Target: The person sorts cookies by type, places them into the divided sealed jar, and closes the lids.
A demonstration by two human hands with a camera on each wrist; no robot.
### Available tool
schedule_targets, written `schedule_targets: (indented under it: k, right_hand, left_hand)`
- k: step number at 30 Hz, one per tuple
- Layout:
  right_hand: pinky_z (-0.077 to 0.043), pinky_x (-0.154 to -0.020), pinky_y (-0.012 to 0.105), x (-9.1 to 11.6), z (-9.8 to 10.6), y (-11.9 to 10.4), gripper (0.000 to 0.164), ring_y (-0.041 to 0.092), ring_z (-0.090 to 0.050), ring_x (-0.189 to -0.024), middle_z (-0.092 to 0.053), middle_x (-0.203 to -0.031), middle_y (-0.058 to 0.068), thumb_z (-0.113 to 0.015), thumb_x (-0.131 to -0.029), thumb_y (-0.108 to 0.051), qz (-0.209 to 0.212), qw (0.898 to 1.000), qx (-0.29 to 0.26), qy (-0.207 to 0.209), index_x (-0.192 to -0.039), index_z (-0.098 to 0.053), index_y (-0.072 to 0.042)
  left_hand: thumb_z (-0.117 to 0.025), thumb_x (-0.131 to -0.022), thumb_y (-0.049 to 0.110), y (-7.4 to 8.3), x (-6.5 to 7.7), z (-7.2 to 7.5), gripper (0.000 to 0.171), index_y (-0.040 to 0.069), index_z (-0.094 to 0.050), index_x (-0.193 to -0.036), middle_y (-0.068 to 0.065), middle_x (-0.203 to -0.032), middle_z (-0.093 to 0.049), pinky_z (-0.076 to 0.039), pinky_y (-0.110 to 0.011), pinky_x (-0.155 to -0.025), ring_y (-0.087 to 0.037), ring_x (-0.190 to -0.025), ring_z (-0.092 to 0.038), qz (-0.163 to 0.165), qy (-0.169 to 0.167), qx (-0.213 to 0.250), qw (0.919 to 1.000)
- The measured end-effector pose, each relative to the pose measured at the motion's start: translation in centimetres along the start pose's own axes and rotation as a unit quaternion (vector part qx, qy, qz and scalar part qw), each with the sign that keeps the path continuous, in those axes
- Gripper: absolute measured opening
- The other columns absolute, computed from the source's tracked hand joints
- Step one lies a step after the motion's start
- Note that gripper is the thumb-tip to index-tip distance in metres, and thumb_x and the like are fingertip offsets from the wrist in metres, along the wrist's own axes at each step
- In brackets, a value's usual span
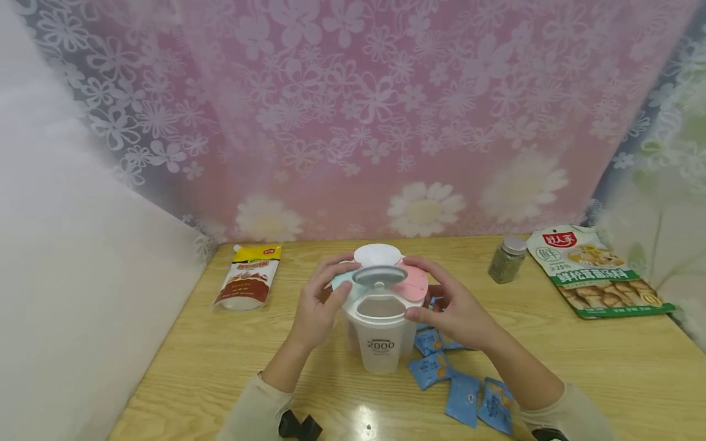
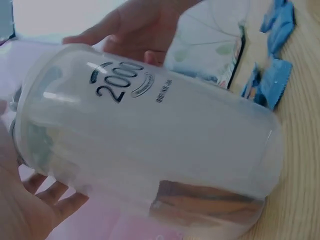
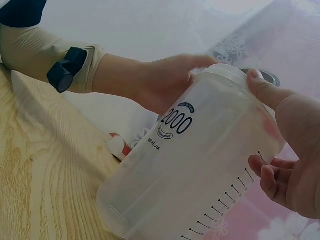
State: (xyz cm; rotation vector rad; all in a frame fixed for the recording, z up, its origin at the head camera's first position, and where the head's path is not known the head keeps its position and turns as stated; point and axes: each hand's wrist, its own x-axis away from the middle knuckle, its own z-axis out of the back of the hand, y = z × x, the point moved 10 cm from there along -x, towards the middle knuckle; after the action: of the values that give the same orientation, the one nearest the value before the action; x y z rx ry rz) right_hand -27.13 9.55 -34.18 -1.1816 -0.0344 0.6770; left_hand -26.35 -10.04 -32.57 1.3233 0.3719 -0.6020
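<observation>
Gripping the lidded container (image 1: 380,354) from both sides here, so neither hand is free: our left hand (image 1: 320,306) is curled round the left side of the lid, and our right hand (image 1: 460,311) has its thumb on the near rim and fingers round the right side. Container's around mid-table, printed 2000 towards us, though we can't swear the base is sitting flat. The grey flap (image 1: 379,277) is up, with the near opening (image 1: 380,307) showing under it, while the pink flap (image 1: 415,285) on the right looks down. Our guess is we're on the steadying-and-opening step, and the next move calls for one hand to keep the container put while the other comes off, either for that flap or for something to go in. Likeliest candidates, if it's filling, are the blue sachets (image 1: 463,399) lying loose on the near right side. Further out there's a jar (image 1: 507,262) far right, a mushroom packet (image 1: 601,275) just right of it, and a spouted pouch (image 1: 250,278) over on the left.
</observation>
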Motion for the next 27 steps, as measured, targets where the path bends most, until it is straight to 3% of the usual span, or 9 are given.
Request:
schedule_targets:
  k: [3, 9, 15, 19, 27]
  right_hand:
    - [-0.045, -0.052, 0.027, 0.0, 0.0, 0.0, 0.077, 0.017, -0.054, -0.07, -0.048, -0.136, -0.004, -0.073, -0.09, -0.009, 0.0, 1.0, -0.003, -0.001, -0.154, -0.034, -0.026]
    - [-0.054, -0.059, 0.03, -0.1, 0.0, -0.3, 0.076, 0.019, -0.06, -0.075, -0.046, -0.141, -0.004, -0.071, -0.091, -0.006, 0.003, 0.999, -0.036, -0.011, -0.155, -0.033, -0.022]
    - [-0.058, -0.066, 0.032, -0.2, 0.1, 0.1, 0.076, 0.018, -0.064, -0.082, -0.042, -0.146, -0.002, -0.07, -0.091, -0.004, -0.009, 0.998, -0.066, -0.022, -0.155, -0.033, -0.02]
    - [-0.057, -0.064, 0.031, -0.1, 0.4, -0.1, 0.074, 0.016, -0.061, -0.078, -0.038, -0.145, 0.003, -0.068, -0.092, 0.0, 0.0, 0.996, -0.08, -0.032, -0.155, -0.032, -0.015]
    - [-0.05, -0.055, 0.033, 0.6, 1.9, -0.3, 0.078, 0.017, -0.059, -0.074, -0.038, -0.146, 0.009, -0.07, -0.089, 0.002, 0.0, 0.998, -0.061, -0.03, -0.155, -0.032, -0.017]
  left_hand:
    - [-0.064, -0.094, 0.008, -0.3, -0.1, 0.2, 0.029, 0.007, -0.065, -0.122, -0.011, -0.142, -0.052, -0.053, -0.029, -0.097, -0.029, -0.132, -0.05, 0.006, 0.02, 0.018, 0.9996]
    - [-0.065, -0.095, 0.008, -0.7, -0.4, 0.2, 0.028, 0.008, -0.064, -0.124, -0.01, -0.141, -0.052, -0.048, -0.032, -0.104, -0.023, -0.135, -0.049, 0.029, 0.038, 0.032, 0.9983]
    - [-0.065, -0.094, 0.006, -1.0, -0.4, 0.2, 0.041, 0.005, -0.056, -0.135, -0.012, -0.136, -0.055, -0.048, -0.025, -0.101, -0.017, -0.121, -0.055, 0.047, 0.048, 0.047, 0.9967]
    - [-0.065, -0.095, 0.008, -1.3, -0.2, 0.2, 0.044, 0.005, -0.054, -0.137, -0.012, -0.136, -0.056, -0.049, -0.025, -0.097, -0.014, -0.117, -0.055, 0.058, 0.044, 0.051, 0.996]
    - [-0.065, -0.095, 0.012, -1.4, -0.2, 0.2, 0.046, 0.008, -0.052, -0.139, -0.01, -0.137, -0.056, -0.048, -0.027, -0.099, -0.016, -0.118, -0.056, 0.078, 0.037, 0.043, 0.9953]
